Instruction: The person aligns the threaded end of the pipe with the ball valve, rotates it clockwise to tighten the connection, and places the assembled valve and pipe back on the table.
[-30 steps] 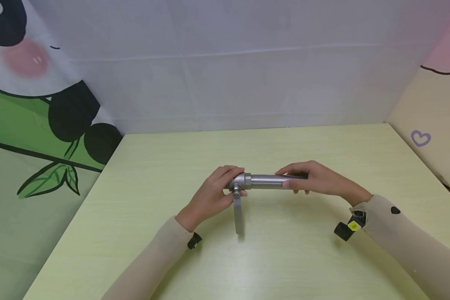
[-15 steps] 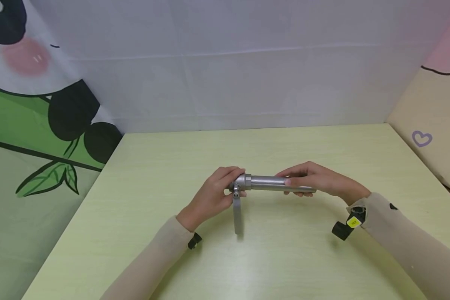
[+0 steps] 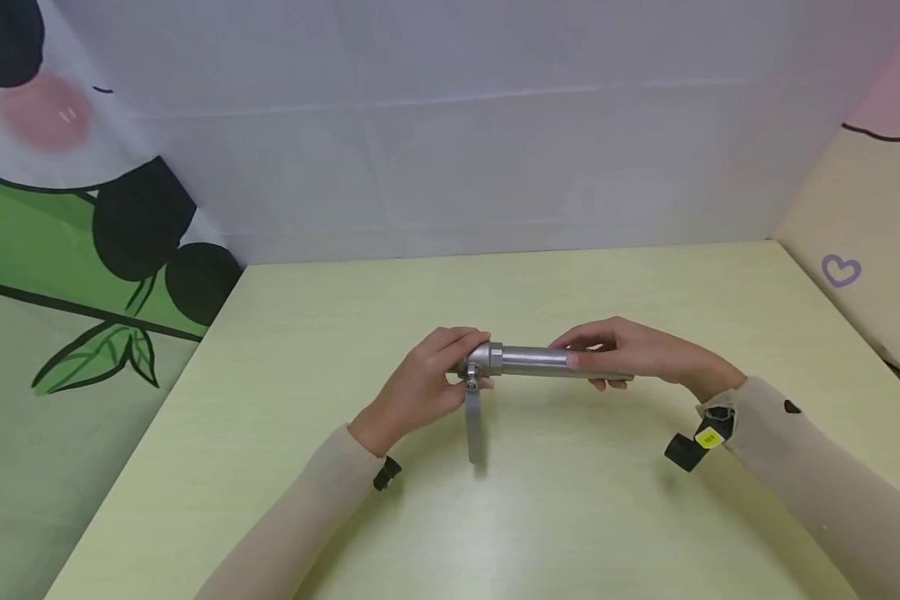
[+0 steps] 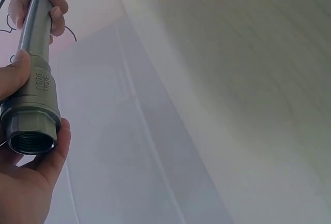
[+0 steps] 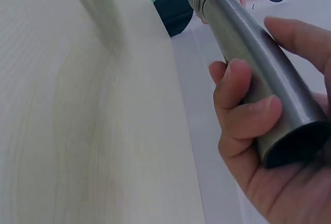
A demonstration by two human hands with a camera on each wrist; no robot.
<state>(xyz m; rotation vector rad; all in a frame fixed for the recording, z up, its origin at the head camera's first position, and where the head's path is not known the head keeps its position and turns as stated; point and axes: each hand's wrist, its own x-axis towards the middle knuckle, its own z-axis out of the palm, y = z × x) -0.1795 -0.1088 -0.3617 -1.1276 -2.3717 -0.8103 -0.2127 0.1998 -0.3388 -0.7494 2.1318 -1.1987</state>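
Note:
A silver metal ball valve (image 3: 480, 358) is held above the table in the left hand (image 3: 426, 377), fingers over its top and thumb beneath. Its flat lever handle (image 3: 473, 427) hangs toward the person. The valve's threaded open end (image 4: 32, 142) shows in the left wrist view. From the valve's other end a smooth steel pipe (image 3: 534, 361) extends right, its joint at a hex collar. The right hand (image 3: 648, 354) grips the pipe near its free end; in the right wrist view curled fingers (image 5: 253, 118) lie against the pipe, whose end is open and dark inside.
The pale wooden table (image 3: 390, 300) lies under both hands. A whitish cloth wall (image 3: 457, 167) stands along its back edge, with printed panels at left and right. Each wrist wears a small black camera (image 3: 686, 452).
The right hand's fingers and thumb have shifted around the pipe, and the pipe's free end shows more than a second ago. The left hand and valve have stayed nearly still.

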